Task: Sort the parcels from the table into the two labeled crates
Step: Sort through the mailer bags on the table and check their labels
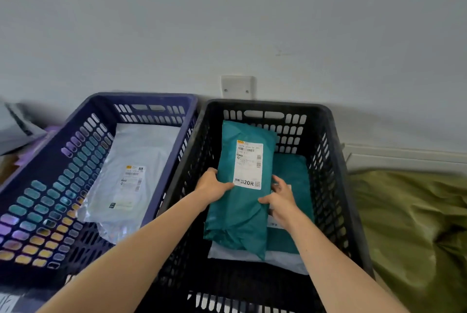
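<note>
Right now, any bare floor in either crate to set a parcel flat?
Black crate: bare floor only at the near end, between the pale parcel and the near wall. The rest is crowded: the teal parcel, gripped by left hand and right hand, is over a second teal parcel. Blue crate: bare floor on the near side of the grey parcel.

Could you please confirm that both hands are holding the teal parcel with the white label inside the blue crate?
Not quite. The head view shows the left hand and right hand holding the teal parcel with the white label inside the black crate; the blue crate holds a grey parcel.
</note>
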Demonstrator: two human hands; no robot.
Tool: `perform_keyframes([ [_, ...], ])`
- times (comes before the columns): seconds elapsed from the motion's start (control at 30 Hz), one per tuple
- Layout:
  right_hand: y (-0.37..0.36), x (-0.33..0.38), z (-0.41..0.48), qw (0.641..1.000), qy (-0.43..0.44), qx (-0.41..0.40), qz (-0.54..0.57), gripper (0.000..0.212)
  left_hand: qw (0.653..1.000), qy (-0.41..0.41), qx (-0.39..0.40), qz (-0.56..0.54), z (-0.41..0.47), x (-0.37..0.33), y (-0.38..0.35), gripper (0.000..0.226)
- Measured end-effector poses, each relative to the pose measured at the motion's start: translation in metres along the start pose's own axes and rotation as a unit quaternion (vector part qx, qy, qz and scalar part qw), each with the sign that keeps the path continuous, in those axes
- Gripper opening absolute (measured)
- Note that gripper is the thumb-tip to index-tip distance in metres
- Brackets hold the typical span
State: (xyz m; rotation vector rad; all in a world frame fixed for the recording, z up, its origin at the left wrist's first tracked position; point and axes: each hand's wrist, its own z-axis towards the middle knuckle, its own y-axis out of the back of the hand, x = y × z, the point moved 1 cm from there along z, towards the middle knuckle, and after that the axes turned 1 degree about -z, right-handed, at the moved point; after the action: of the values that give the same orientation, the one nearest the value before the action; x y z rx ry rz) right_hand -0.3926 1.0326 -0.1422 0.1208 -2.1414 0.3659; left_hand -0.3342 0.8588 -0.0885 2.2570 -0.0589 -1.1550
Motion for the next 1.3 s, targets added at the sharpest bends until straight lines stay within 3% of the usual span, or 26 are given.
perform_keyframes([
  [0.47,-0.021,-0.034,0.023,0.999,-0.021,-0.015,-0.026,0.083,0.985,-0.055,-0.007,0.165,0.017,0.029,-0.022,0.061],
  [0.6,-0.023,-0.038,0.03,0.997,-0.007,-0.022,-0.069,0.082,0.958,-0.105,0.025,0.268,0.015,0.039,-0.037,0.064],
  [0.87,-0.032,-0.042,0.04,0.981,0.031,0.014,-0.191,0.075,0.928,-0.13,0.056,0.345,0.017,0.06,-0.047,0.066],
  [0.97,-0.033,-0.039,0.037,0.953,0.055,0.031,-0.296,0.074,0.921,-0.129,0.06,0.362,0.016,0.064,-0.05,0.063],
  [1.07,-0.027,-0.032,0.034,0.907,0.136,0.05,-0.396,0.08,0.915,-0.143,0.055,0.372,0.016,0.065,-0.055,0.057],
  [1.17,-0.01,-0.025,0.037,0.839,0.154,0.11,-0.51,0.093,0.905,-0.165,0.053,0.39,0.016,0.065,-0.06,0.056],
  [1.3,0.011,-0.022,0.048,0.737,0.16,0.156,-0.638,0.089,0.898,-0.164,0.058,0.404,0.016,0.068,-0.065,0.058],
])
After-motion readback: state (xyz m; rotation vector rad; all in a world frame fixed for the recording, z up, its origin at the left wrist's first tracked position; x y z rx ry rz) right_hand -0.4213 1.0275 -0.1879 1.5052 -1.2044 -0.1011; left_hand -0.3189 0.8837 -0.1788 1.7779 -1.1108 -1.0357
